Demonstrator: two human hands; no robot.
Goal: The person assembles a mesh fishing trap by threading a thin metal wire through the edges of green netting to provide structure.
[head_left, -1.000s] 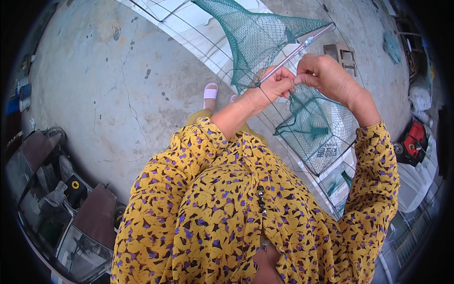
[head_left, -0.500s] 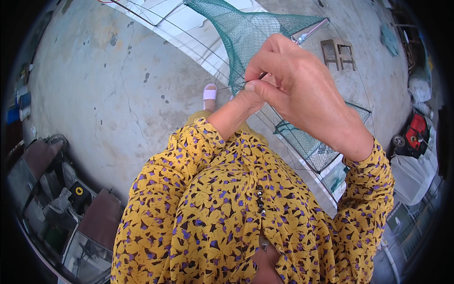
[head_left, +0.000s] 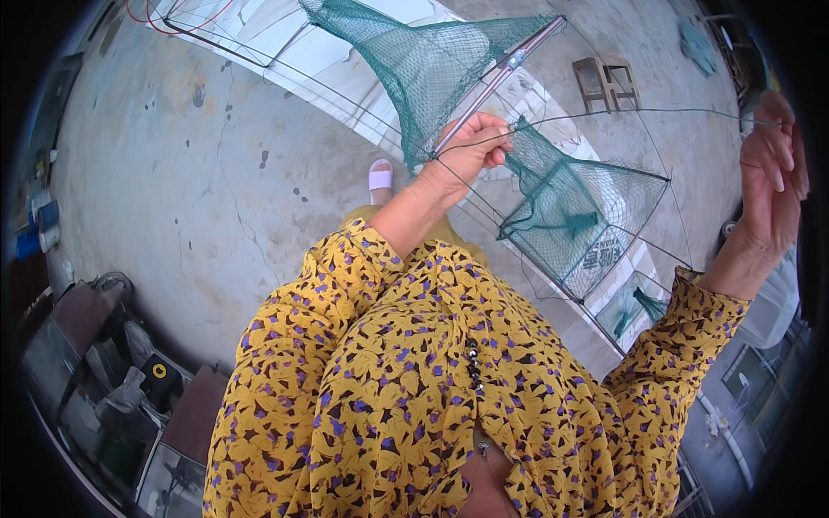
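A folding green mesh net trap (head_left: 414, 73) with thin dark frame rods spreads out in front of me. My left hand (head_left: 471, 151) is closed at one corner of its frame, around the lower end of a shiny metal rod (head_left: 518, 56). From that corner a dark green cord (head_left: 639, 110) runs taut to the right. My right hand (head_left: 771, 164), raised at the far right, pinches the cord's other end; its fingertips are partly blurred. To the right of my left hand, another mesh section (head_left: 574, 216) of the trap hangs stretched on its square frame.
Under the net lies a white printed sheet (head_left: 259, 39) on the concrete floor (head_left: 155, 173). A small wooden stool (head_left: 606, 85) stands beyond it. At lower left is a vehicle with brown seats (head_left: 186, 414). A white pipe (head_left: 730, 445) and a pale cover are at right.
My right hand has moved from beside my left hand far out to the right, drawing the cord out straight. My left hand now shows, holding the frame corner. The view has shifted slightly.
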